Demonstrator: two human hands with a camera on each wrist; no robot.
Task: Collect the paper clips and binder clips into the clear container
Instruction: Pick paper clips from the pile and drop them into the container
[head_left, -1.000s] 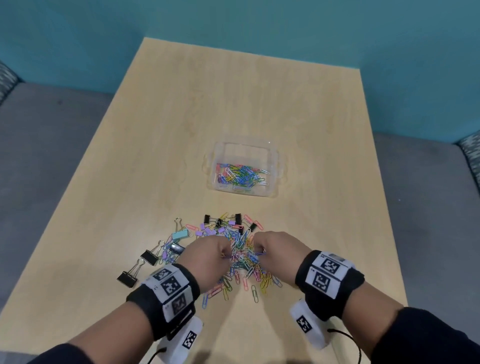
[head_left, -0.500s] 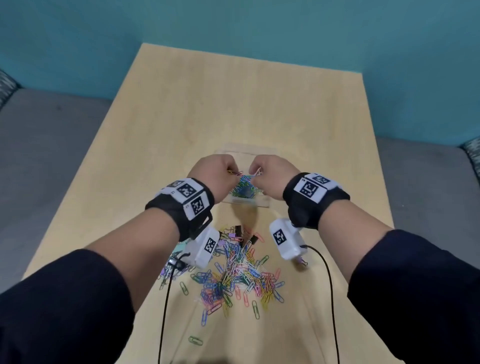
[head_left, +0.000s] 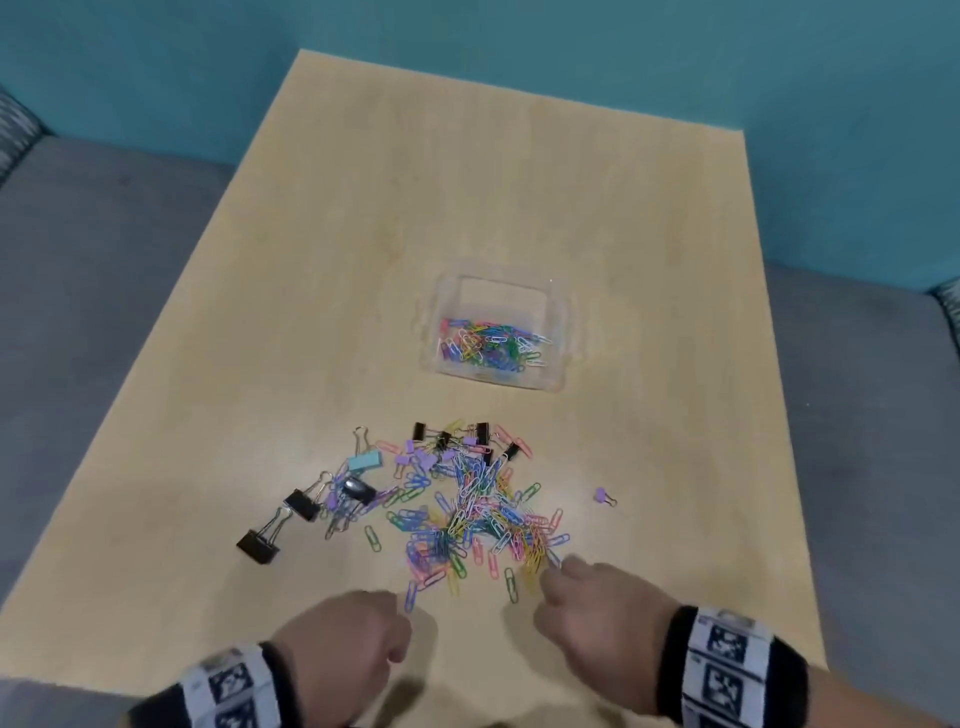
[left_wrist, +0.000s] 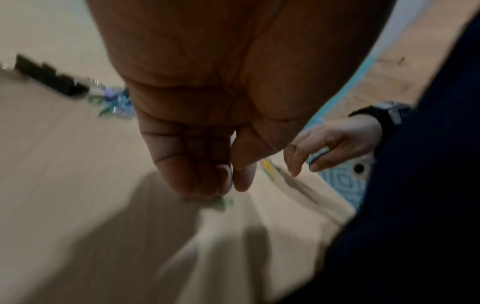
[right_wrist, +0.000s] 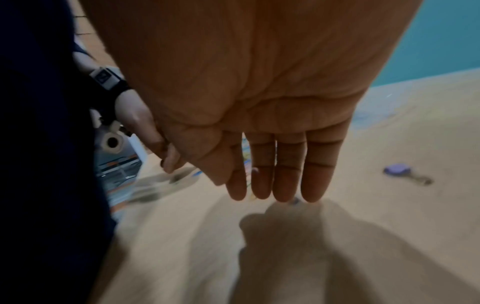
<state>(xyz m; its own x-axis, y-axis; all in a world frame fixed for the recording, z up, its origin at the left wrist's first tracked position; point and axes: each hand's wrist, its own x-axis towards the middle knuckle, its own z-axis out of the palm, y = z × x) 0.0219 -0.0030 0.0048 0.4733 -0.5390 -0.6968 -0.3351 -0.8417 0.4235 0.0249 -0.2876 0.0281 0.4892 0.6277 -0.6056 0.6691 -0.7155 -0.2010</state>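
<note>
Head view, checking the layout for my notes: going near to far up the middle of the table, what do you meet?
The two hands, left hand and right hand, then the loose pile of clips, then the clear container, then bare table.

clips (head_left: 467, 504) heaped before part-filled container (head_left: 563, 332)

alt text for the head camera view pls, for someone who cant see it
Two hands, left hand and right hand, reach toward a pile of coloured paper clips and binder clips on a wooden table. Beyond it, a clear container holds more paper clips.
</note>
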